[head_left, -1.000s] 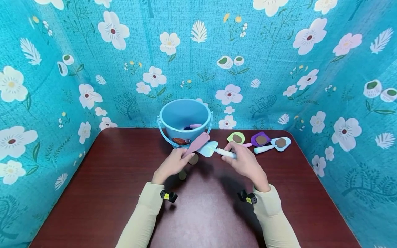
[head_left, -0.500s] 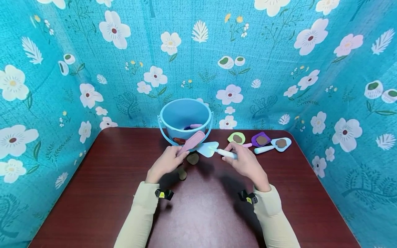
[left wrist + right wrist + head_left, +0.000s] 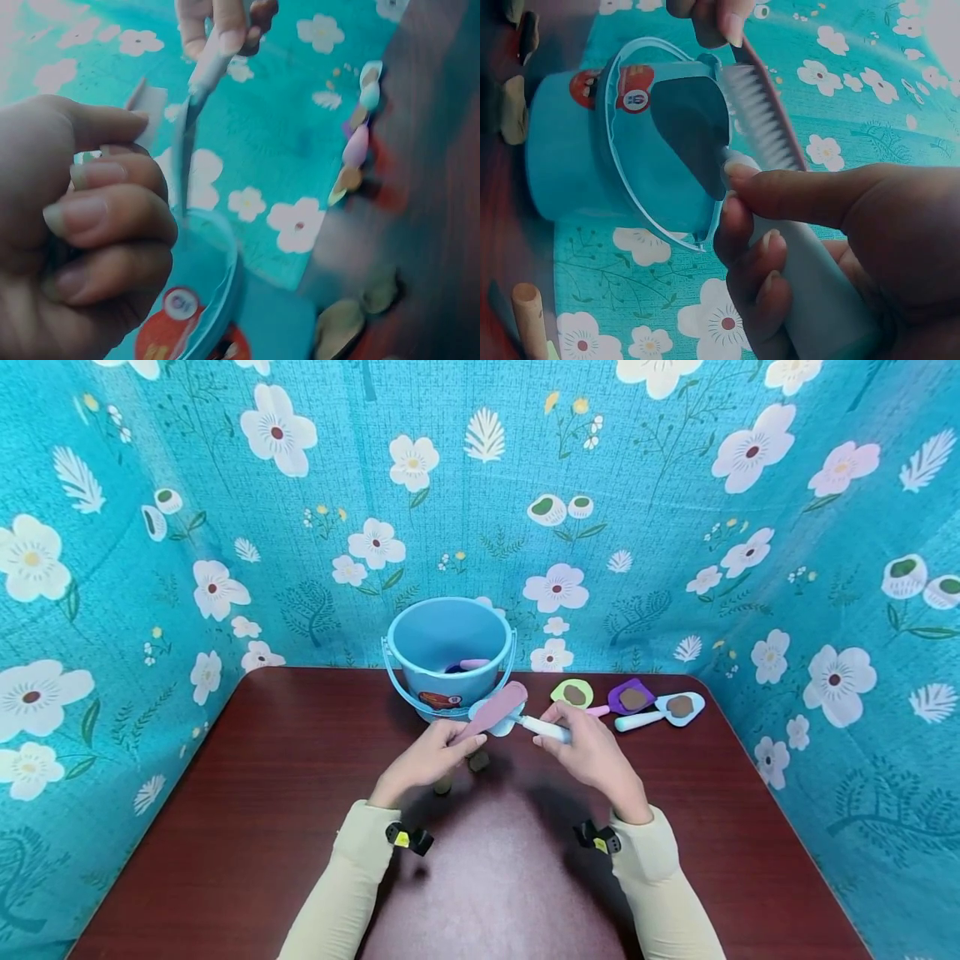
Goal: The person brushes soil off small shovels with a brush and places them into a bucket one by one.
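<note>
Head view: the left hand [image 3: 423, 762] has carried one pink brush [image 3: 497, 704] rightward since half a second ago; it now overlaps the blade of one pale blue trowel [image 3: 546, 728], though contact is unclear. Left fingers grip the brush; the right hand [image 3: 594, 756], scarcely moved, grasps the trowel's handle. By the left hand, two brown lumps [image 3: 478, 762] show on the table [image 3: 247, 827]. Farther back stands one blue bucket [image 3: 467, 686], a pink piece [image 3: 472, 664] inside. To its right lie three scoops, green [image 3: 560, 688], purple and blue, each bearing one brown lump.
</note>
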A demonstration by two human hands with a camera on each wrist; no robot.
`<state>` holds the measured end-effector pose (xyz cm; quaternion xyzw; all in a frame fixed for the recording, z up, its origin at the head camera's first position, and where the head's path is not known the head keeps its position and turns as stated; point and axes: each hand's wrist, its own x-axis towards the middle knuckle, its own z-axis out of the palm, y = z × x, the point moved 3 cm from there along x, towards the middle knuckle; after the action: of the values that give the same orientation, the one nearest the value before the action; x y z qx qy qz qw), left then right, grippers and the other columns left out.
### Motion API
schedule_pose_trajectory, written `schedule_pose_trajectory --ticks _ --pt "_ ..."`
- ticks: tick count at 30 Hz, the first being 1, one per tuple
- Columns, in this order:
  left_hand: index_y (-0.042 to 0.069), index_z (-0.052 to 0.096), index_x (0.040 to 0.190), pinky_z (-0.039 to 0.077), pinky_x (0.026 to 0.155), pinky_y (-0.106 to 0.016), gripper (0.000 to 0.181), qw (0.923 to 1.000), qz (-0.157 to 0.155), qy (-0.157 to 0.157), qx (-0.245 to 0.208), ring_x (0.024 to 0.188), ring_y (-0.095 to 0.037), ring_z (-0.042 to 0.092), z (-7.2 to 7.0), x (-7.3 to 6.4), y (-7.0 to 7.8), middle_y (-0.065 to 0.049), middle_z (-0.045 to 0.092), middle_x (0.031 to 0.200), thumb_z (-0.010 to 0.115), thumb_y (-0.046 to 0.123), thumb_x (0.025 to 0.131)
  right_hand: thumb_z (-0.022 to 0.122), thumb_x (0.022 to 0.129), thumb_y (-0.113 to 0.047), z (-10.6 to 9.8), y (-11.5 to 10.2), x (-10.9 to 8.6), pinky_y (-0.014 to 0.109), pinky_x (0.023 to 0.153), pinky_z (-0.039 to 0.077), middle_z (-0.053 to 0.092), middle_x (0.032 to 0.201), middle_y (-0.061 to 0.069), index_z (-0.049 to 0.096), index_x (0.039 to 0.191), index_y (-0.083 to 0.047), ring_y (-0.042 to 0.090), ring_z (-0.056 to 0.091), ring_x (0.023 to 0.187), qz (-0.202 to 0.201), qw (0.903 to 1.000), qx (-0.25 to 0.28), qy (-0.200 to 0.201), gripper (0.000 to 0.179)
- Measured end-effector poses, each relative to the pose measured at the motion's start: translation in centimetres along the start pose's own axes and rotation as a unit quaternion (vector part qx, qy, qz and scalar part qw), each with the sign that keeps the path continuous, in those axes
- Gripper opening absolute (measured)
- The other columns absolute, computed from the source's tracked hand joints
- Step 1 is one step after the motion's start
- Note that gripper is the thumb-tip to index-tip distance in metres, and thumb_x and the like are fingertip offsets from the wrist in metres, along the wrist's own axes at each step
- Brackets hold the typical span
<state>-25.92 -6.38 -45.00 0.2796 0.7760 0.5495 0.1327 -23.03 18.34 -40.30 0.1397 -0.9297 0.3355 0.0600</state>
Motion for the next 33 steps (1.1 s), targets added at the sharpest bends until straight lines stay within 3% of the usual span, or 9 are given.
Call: schedule_pose_trajectory --ticks 4,7,17,20,26,33 --pt "0.005 0.059 0.085 0.028 0.044 -0.027 0.03 0.9979 -0.007 -0.029 -0.057 0.045 -0.012 0.034 0.8 0.2 0.0 0.002 0.04 0.055 0.057 0.027 0.106 0.082 0.087 -0.019 -0.1 -0.1 0.0 0.039 0.073 0.047 0.066 0.087 0.003 0.062 0.105 -0.012 0.02 0.059 0.077 0.001 1.0 0.005 0.007 0.027" --pt "0.004 0.056 0.085 0.029 0.045 -0.026 0.031 0.9968 -0.008 -0.042 -0.068 0.046 -0.011 0.034 1.0 0.3 -0.1 0.001 0.041 0.056 0.055 0.027 0.106 0.081 0.087 -0.019 -0.3 -0.2 0.0 0.039 0.073 0.047 0.067 0.087 0.003 0.062 0.105 -0.012 0.02 0.06 0.076 -0.003 0.9999 0.005 0.013 0.027" --pt "0.007 0.049 0.082 0.028 0.046 -0.026 0.031 0.9943 -0.024 -0.037 -0.097 0.048 -0.012 0.03 0.1 0.2 -1.2 0.0 0.036 0.06 0.052 0.024 0.108 0.08 0.088 -0.017 -0.9 -0.2 -0.2 0.039 0.072 0.044 0.064 0.083 0.004 0.062 0.103 -0.013 0.02 0.058 0.074 -0.011 0.9997 0.001 0.021 0.024" --pt "0.006 0.048 0.081 0.029 0.046 -0.026 0.032 0.9957 -0.025 -0.032 -0.083 0.048 -0.013 0.03 -0.2 0.3 -1.6 0.001 0.034 0.06 0.052 0.024 0.108 0.08 0.088 -0.017 -1.0 -0.1 -0.2 0.039 0.072 0.044 0.064 0.084 0.004 0.062 0.103 -0.013 0.02 0.058 0.075 -0.013 0.9997 -0.002 0.021 0.023" --pt "0.003 0.049 0.082 0.03 0.047 -0.026 0.034 0.9991 -0.031 0.012 -0.025 0.047 -0.013 0.033 -1.4 0.0 -2.2 0.001 0.036 0.057 0.054 0.025 0.107 0.081 0.088 -0.018 -1.3 -0.2 -0.3 0.039 0.071 0.044 0.063 0.083 0.004 0.064 0.103 -0.013 0.021 0.056 0.075 -0.013 0.9997 0.002 0.023 0.023" --pt "0.009 0.054 0.08 0.033 0.045 -0.026 0.028 0.998 -0.04 0.045 0.018 0.045 -0.012 0.037 -2.6 -0.2 -2.4 0.002 0.042 0.057 0.055 0.021 0.106 0.08 0.088 -0.016 -1.2 -0.2 -0.4 0.04 0.073 0.044 0.064 0.085 0.005 0.063 0.104 -0.013 0.022 0.058 0.077 -0.017 0.9996 0.017 0.016 0.024"
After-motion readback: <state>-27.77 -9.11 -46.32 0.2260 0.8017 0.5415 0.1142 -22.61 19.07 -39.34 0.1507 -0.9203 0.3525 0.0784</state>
